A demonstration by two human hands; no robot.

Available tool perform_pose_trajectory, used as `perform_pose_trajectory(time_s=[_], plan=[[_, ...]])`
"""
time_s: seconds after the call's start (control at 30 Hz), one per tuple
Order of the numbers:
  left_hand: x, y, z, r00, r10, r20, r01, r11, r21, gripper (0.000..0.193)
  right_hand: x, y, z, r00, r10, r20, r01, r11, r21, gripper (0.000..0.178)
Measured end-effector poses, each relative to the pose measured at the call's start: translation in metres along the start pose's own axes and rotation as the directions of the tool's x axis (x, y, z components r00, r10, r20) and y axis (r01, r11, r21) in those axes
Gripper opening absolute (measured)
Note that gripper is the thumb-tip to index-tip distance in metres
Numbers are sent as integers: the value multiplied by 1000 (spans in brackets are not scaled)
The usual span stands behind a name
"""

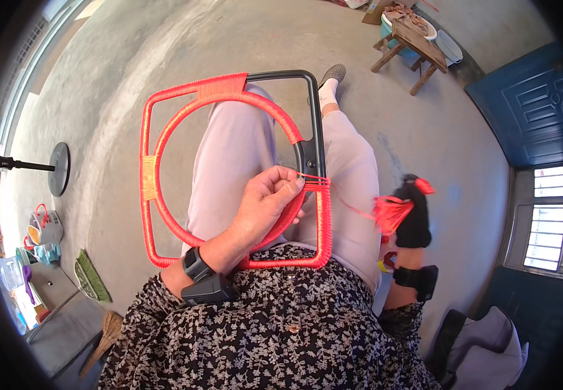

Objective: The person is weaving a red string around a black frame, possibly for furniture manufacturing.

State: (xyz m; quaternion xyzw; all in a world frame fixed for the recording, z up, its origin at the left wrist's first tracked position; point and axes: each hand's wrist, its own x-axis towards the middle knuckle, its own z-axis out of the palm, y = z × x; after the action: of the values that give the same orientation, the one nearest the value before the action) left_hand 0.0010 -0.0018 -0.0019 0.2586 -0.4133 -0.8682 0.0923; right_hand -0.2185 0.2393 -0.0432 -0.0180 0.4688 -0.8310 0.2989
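A square metal frame with a round ring inside (145,227) rests across my lap. Red cord wraps most of it; bare black metal shows at the upper right corner and on the right part of the ring. My left hand (269,198) reaches through the ring, thumb and fingers pinched on the red cord (317,184) where the wrapping ends on the right side. From there a thin strand runs right to my right hand (414,211), which wears a black glove and is blurred. It is closed on a bundle of red cord (390,213).
A wooden stool (415,47) stands at the far right beside a tub. A blue door (528,97) is on the right, with a grey padded item (489,351) below. At left are a round black stand base (59,169), a green brush (91,276), a straw broom (107,335) and a basket (46,227).
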Motion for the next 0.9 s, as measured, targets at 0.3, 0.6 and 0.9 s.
perform_pose_trajectory(time_s=[0.3,0.6,0.9], plan=[[1,5,0,1000,14,-21,-16,997,-81,18,-16,53,97,856,457,241,-365,865,-345,19],[2,2,-5,998,-59,30,63,983,-172,15,-13,38,125,895,225,385,-383,831,404,21],[3,2,-4,996,-85,16,86,988,-124,13,9,22,21,938,345,43,-318,900,-297,39]])
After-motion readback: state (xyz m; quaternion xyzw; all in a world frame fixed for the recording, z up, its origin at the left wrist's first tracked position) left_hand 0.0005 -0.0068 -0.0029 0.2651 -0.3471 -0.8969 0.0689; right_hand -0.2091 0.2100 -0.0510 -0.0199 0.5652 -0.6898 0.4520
